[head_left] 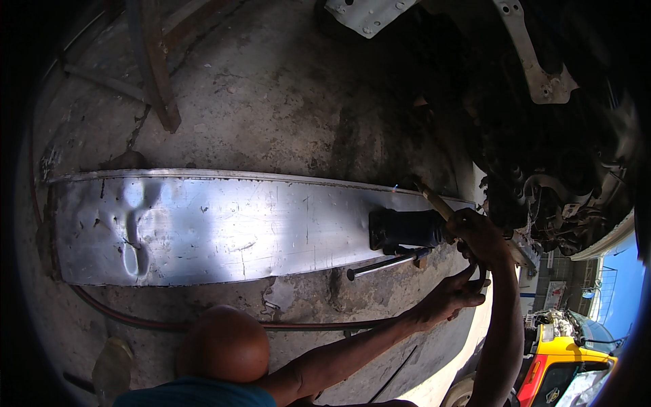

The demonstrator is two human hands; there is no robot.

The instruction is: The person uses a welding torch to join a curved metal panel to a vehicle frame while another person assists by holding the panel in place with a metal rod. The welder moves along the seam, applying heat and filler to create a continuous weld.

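Note:
My right hand (480, 236) is closed around a tan, stick-like tool (437, 202). The tool's far end points up and left, over the edge of a long silvery metal panel (271, 217); a tiny bluish bright spot shows beyond it. My left hand (451, 296) is lower, its fingers bent around a dark curved piece (483, 277) that runs up toward the right hand. What this piece belongs to is hidden. Beside the right hand, a black cylindrical jack-like body (407, 228) with a squarish end overlaps the panel. A shiny rod (386, 263) sticks out next to it.
A red and black hose (305, 326) crosses the concrete floor. Upper left is a metal stand leg (152, 68); upper right, exposed vehicle parts (563, 183). A yellow and red vehicle (553, 359) is lower right. A smooth rounded bare shape (224, 342) adjoins blue-green cloth.

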